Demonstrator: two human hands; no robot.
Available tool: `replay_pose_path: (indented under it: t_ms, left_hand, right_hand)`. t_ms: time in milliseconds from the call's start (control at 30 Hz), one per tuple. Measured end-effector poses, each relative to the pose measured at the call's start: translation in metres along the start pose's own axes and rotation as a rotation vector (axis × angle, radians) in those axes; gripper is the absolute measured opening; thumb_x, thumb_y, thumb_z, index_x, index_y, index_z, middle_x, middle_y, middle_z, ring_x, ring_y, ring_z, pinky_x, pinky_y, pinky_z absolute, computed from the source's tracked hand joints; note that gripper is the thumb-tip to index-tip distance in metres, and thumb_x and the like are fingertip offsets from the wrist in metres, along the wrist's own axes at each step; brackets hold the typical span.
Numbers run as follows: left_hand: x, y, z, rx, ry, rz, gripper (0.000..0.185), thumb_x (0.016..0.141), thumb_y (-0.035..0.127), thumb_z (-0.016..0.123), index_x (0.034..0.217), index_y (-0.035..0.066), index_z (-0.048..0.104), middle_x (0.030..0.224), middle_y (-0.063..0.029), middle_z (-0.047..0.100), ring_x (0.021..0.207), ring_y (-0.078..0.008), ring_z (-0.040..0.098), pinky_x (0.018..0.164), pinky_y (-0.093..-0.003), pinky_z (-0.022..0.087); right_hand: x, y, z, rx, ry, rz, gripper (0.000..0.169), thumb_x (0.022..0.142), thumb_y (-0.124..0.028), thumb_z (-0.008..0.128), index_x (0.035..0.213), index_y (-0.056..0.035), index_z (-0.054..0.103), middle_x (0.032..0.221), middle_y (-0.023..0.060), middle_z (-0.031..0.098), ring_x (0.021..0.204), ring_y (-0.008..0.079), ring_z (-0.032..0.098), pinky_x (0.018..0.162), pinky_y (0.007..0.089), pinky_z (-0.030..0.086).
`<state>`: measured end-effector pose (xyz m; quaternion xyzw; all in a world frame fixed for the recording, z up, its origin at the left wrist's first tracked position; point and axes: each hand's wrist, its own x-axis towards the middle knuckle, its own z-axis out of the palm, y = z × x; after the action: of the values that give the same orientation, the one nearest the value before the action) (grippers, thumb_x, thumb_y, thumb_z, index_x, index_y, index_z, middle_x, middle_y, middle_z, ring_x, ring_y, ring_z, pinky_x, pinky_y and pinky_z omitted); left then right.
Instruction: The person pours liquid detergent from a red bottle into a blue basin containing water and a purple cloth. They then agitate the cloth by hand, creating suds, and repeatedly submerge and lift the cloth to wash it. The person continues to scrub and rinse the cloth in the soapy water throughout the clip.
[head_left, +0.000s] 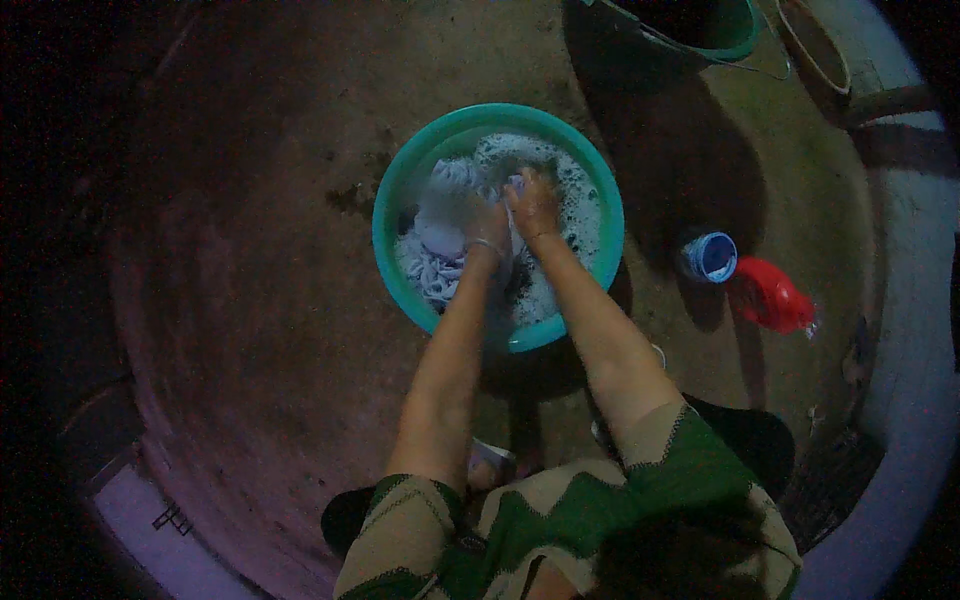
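Note:
A round green plastic basin (499, 114) on the ground holds soapy water and foam. Light-coloured wet cloth (442, 232) lies bunched in its left half and runs up to both hands. My left hand (487, 221) is on the cloth near the basin's middle, partly blurred, so its fingers are hard to make out. Just right of it, my right hand (535, 204) has its fingers curled around a piece of the wet cloth above the foam.
Right of the basin stand a blue plastic container (710, 257) and a red plastic packet (776, 296). A large green bucket (652, 52) with a wire handle is at the top right. A pale ledge (911, 337) borders the floor on the right.

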<state>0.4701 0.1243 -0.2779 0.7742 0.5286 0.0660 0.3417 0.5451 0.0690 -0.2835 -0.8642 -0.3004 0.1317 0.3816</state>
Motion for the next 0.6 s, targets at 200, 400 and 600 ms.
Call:
replay_pose_path:
  t_ms: [200, 400, 600]
  left_hand:
    - [0.016, 0.006, 0.022, 0.362, -0.152, 0.436, 0.036, 0.071, 0.025, 0.053, 0.096, -0.001, 0.05, 0.083, -0.0195, 0.056, 0.08, -0.0331, 0.054, 0.076, -0.0379, 0.042]
    - [0.026, -0.066, 0.007, -0.488, -0.253, 0.318, 0.034, 0.079, 0.029, 0.045, 0.102, 0.004, 0.049, 0.098, -0.0097, 0.052, 0.086, -0.0216, 0.051, 0.074, -0.032, 0.043]
    - [-0.067, 0.031, -0.035, -1.331, -0.271, -0.424, 0.023, 0.08, 0.02, 0.043, 0.094, 0.005, 0.053, 0.092, -0.0109, 0.055, 0.082, -0.0222, 0.052, 0.069, -0.0348, 0.042]
  right_hand:
    - [0.028, 0.071, 0.052, -0.303, -0.068, 0.138, 0.03, 0.071, -0.022, 0.054, 0.098, -0.0076, 0.052, 0.092, 0.0168, 0.052, 0.086, 0.0331, 0.049, 0.071, 0.0389, 0.043]
    - [-0.043, -0.049, -0.019, 0.17, 0.128, -0.301, 0.021, 0.066, -0.024, 0.058, 0.081, -0.0082, 0.056, 0.078, 0.0137, 0.053, 0.077, 0.0311, 0.053, 0.062, 0.039, 0.044]
    - [-0.035, -0.03, -0.019, 0.062, 0.121, -0.085, 0.022, 0.064, -0.021, 0.061, 0.077, -0.0047, 0.054, 0.073, 0.0127, 0.053, 0.071, 0.0308, 0.053, 0.059, 0.0367, 0.044]
